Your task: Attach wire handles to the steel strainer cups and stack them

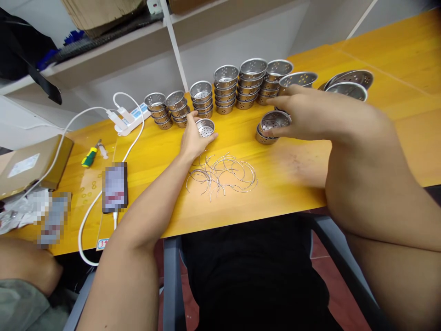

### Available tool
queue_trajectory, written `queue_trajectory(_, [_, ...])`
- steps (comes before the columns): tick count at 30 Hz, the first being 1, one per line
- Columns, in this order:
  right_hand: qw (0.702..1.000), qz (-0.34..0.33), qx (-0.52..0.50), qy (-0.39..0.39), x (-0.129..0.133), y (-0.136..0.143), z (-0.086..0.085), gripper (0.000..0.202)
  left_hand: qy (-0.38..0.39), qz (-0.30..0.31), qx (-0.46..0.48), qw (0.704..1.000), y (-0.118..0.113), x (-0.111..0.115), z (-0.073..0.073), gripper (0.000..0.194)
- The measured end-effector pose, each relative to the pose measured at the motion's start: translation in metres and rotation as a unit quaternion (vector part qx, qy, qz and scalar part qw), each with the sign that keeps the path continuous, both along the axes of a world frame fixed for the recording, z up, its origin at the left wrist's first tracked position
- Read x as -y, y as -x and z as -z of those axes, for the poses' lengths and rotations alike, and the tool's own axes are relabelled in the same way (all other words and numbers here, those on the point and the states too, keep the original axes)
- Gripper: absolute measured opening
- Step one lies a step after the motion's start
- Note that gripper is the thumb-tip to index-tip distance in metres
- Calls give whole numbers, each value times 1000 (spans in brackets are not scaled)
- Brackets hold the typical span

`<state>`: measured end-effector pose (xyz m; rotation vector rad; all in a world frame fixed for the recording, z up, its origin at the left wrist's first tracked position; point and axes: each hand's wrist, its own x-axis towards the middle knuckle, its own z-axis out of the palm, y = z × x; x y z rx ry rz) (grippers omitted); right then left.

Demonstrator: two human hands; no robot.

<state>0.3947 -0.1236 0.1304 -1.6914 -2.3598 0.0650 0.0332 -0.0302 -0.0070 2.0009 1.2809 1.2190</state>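
Note:
My left hand (193,140) is closed around a small perforated metal cup (206,129), thumb at its near side and fingers at the far side. My right hand (305,112) has its fingers curved about another perforated metal cup (274,120), which sits tilted in or on a lower cup (265,138); how far they nest I cannot tell. Between me and the cups lies a loose pile of thin curved metal wires (223,174). Behind my hands stand several stacks of the same cups (225,92).
Wider metal bowls (349,82) lie at the back right, partly behind my right hand. On the left are a power strip (132,120) with white cables, a phone (115,188), a green-yellow screwdriver (90,156) and a cardboard box (37,161). Another person's arm (27,262) shows at lower left.

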Motion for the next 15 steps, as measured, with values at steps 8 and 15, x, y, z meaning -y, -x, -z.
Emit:
queue_trajectory(8, [945,-247,-67,202,12,43,6,62,-3,6,4,1000,-8,1,-7,114])
queue_trajectory(15, [937,-263,2,232,15,69,40,102,5,28,-28,999,-6,0,0,109])
